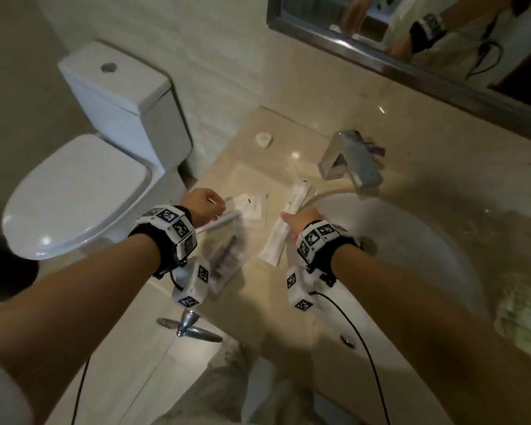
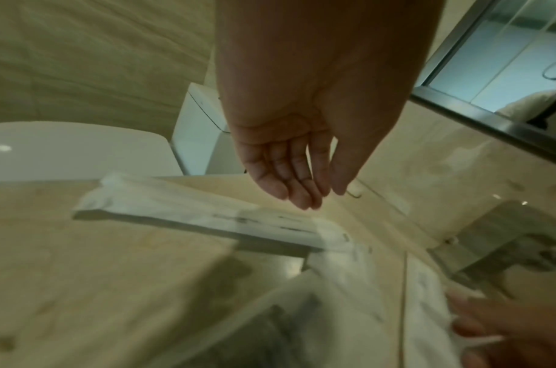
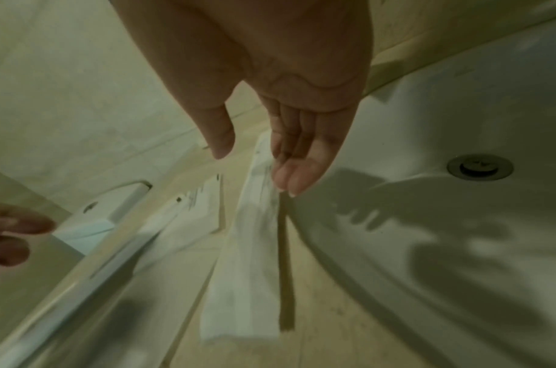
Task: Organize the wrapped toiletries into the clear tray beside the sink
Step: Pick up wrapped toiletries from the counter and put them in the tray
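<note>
My left hand [image 1: 207,207] hovers open over the counter's left edge, fingers straight [image 2: 317,196], just above a long white wrapped packet [image 2: 207,214]. My right hand [image 1: 295,222] is open too [image 3: 254,171], its fingertips [image 3: 289,184] at a second long white packet [image 3: 248,261] that lies beside the sink rim; I cannot tell if they touch it. A flat white sachet [image 1: 249,205] and a third long packet [image 1: 299,193] lie between the hands. The clear tray's edge [image 3: 221,211] shows only faintly. A clear bag with a dark item [image 1: 227,256] lies nearer me.
The white sink basin [image 1: 396,240] is on the right, with a chrome tap [image 1: 350,161] behind it. A small white round object [image 1: 263,139] sits at the back of the counter. The toilet [image 1: 74,194] stands left of the counter, and a mirror [image 1: 411,32] hangs above.
</note>
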`<action>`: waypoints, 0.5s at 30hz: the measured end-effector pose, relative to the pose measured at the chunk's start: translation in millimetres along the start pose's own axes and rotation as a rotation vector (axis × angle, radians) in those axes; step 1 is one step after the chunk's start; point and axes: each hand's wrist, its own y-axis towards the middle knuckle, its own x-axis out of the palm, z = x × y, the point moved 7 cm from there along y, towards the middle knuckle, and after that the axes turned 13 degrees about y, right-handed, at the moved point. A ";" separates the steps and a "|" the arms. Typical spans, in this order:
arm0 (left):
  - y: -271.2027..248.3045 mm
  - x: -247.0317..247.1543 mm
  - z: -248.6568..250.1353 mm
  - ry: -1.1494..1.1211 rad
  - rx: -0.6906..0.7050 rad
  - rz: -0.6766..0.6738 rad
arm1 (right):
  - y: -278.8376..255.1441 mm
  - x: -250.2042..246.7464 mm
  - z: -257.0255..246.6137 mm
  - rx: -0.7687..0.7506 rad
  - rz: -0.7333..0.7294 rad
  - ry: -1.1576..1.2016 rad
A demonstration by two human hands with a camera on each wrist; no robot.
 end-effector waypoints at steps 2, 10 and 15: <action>1.5 -1.5 -12.0 0.063 -0.005 -0.006 | 6.7 7.5 0.5 0.012 0.047 -0.015; 13.7 -8.8 -31.5 0.161 0.015 0.130 | 18.9 16.8 3.3 0.037 0.102 -0.080; 22.1 7.9 -27.8 0.272 0.082 0.044 | 25.0 12.6 2.7 -0.012 0.016 -0.131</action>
